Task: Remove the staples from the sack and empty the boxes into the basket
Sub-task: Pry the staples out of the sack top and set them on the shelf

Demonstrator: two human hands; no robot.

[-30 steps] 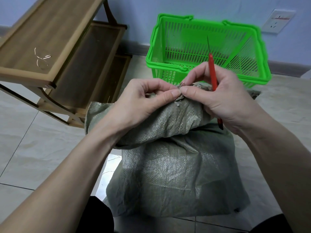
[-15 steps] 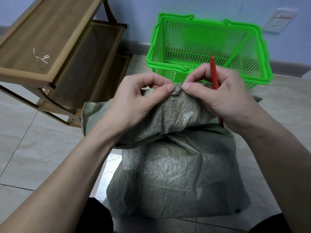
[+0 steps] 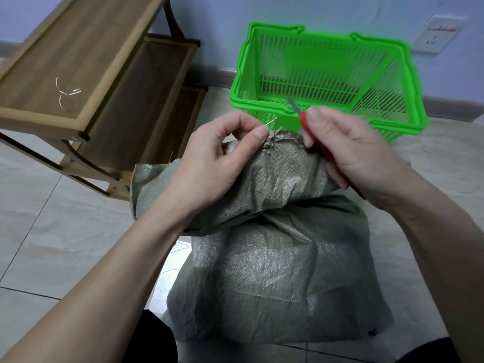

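Grey-green woven plastic forms the sack (image 3: pixel 275 271), which sits on the tiled floor (image 3: pixel 65 231) directly in front of the person, its upper part folded over toward them and its frayed mouth edge raised between both hands. The left hand (image 3: pixel 222 155) has thumb and forefinger pinched on a thin bent metal staple (image 3: pixel 272 124) at that edge; one end of the wire stands clear above the fabric, the other end appears to meet the weave, though whether it is caught in it cannot be told. The remaining left fingers are curled against the sack top. The right hand (image 3: pixel 353 153) grips a red-handled tool (image 3: pixel 303 121) with a short grey blade pointing up and away, just beside the mouth edge; the lower part of the handle is hidden inside the fist. A green slatted basket (image 3: pixel 408 82) stands on the floor beyond the sack, near the wall, close behind the hands. No boxes are visible; the sack's contents are concealed. To the left stands a wooden tiered shelf (image 3: pixel 110 74), and on its top tier lie several loose bent wire pieces (image 3: pixel 65 93), well apart from the sack. A wall socket (image 3: pixel 437 34) is at upper right.
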